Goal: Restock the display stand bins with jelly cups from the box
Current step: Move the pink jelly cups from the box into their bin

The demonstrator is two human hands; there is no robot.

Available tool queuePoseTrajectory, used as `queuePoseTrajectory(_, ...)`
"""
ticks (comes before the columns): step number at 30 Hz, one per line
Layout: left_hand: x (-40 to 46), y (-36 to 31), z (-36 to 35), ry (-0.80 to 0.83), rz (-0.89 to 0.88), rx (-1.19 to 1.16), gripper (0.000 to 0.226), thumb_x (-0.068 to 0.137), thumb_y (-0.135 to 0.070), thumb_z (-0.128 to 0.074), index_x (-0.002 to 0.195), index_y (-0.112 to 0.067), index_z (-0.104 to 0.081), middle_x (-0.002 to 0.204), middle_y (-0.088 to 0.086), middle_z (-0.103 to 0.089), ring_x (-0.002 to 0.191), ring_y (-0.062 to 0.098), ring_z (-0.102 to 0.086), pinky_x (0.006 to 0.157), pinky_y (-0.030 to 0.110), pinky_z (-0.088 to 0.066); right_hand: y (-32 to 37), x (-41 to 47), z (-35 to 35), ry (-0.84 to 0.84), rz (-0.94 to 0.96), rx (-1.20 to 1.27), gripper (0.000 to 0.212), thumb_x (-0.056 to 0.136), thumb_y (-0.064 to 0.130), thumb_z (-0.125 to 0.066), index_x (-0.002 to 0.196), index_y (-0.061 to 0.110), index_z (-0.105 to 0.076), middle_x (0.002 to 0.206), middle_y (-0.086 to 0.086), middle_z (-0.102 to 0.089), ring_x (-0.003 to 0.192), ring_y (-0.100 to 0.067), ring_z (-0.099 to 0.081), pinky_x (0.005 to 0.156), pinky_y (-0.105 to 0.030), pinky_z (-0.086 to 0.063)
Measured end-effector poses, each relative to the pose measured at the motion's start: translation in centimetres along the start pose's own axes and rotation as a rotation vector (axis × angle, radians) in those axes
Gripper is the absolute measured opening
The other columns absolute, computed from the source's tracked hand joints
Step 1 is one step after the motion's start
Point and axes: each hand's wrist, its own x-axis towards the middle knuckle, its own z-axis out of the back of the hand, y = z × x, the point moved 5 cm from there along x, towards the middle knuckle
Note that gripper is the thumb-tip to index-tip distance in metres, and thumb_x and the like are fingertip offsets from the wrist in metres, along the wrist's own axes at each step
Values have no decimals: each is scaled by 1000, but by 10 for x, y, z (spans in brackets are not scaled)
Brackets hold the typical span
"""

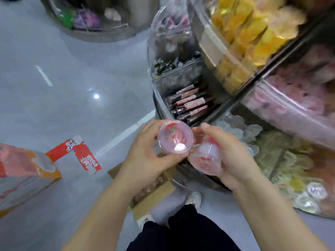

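Observation:
My left hand [143, 153] grips a pink jelly cup [175, 136] with a strawberry lid, its lid facing up at me. My right hand [233, 156] holds a second pink jelly cup [204, 158], tilted on its side. The two cups almost touch in front of the round display stand [163, 105]. Below my arms on the floor lies the open brown cardboard box [154, 198] with more pink cups showing inside. A pink jelly bin [293, 98] sits on the stand at the right.
The stand's tiers hold yellow snacks [252, 38], dark wrapped bars [190, 104] and pale jelly cups [282, 160]. An orange and red carton [25, 171] with torn flaps lies on the grey floor at left. Another stand is at the far back. My shoes are beside the box.

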Motion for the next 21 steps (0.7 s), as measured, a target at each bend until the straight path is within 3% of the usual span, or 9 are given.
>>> queuePoseTrajectory(2, 16, -27, -30, 59, -20, -130, 44, 65, -34, -73, 103, -49, -55, 102, -24, -61, 98, -5, -56, 84, 7, -39, 32, -12, 33, -125, 6, 269, 17, 75, 22, -61, 59, 15, -58, 57, -2, -57, 49, -14, -57, 53, -22, -50)
queuePoseTrajectory(4, 31, -53, -66, 146, -50, -249, 47, 67, -21, -74, 107, -33, -53, 103, -11, -63, 100, 4, -59, 86, 12, -42, 60, -24, 65, -203, 34, 520, 20, 78, 22, -58, 59, 17, -52, 57, 3, -52, 49, -12, -55, 58, -22, -48)
queuePoseTrajectory(7, 51, -90, -124, 233, -86, -329, 48, 64, -11, -74, 103, -24, -48, 106, 0, -63, 101, 11, -60, 86, 20, -45, 94, -39, 94, -88, 86, 731, 27, 87, 28, -50, 69, 11, -62, 69, -5, -65, 63, -18, -66, 66, -27, -55)
queuePoseTrajectory(9, 65, -110, -157, 226, -101, -371, 50, 58, -11, -75, 99, -20, -47, 98, -6, -66, 92, 1, -61, 79, 14, -45, 110, -45, 115, -18, 173, 714, 40, 93, 30, -43, 81, 4, -71, 88, -12, -70, 84, -21, -68, 86, -32, -54)
queuePoseTrajectory(11, 77, -125, -184, 210, -109, -429, 52, 54, -15, -75, 98, -16, -47, 89, -16, -66, 83, -6, -60, 73, 9, -45, 122, -50, 135, 6, 243, 733, 41, 95, 31, -43, 92, 2, -71, 100, -15, -70, 96, -23, -67, 95, -35, -50)
queuePoseTrajectory(14, 94, -136, -211, 223, -117, -478, 51, 59, 2, -74, 100, -9, -46, 87, -16, -67, 83, -2, -62, 72, 12, -48, 136, -56, 161, 6, 340, 703, 40, 97, 30, -39, 104, 2, -68, 105, -14, -70, 101, -20, -66, 93, -30, -52)
queuePoseTrajectory(16, 103, -142, -223, 255, -151, -459, 48, 61, 4, -71, 100, -9, -46, 87, -16, -66, 84, -2, -62, 73, 12, -48, 142, -57, 180, -43, 411, 558, 41, 100, 28, -34, 104, 5, -68, 102, -11, -71, 92, -16, -68, 82, -27, -55)
queuePoseTrajectory(18, 111, -144, -230, 278, -167, -452, 47, 63, 0, -74, 99, -12, -47, 88, -17, -66, 84, -2, -61, 74, 12, -47, 147, -58, 191, -101, 490, 335, 45, 100, 34, -30, 109, 9, -66, 106, -10, -70, 95, -16, -65, 76, -26, -53)
queuePoseTrajectory(21, 128, -142, -235, 280, -134, -476, 44, 66, -21, -74, 103, -17, -50, 89, -16, -65, 84, 1, -62, 73, 14, -48, 153, -59, 195, -70, 574, 146, 47, 93, 43, -33, 108, 18, -69, 110, -7, -68, 100, -20, -58, 79, -30, -43)
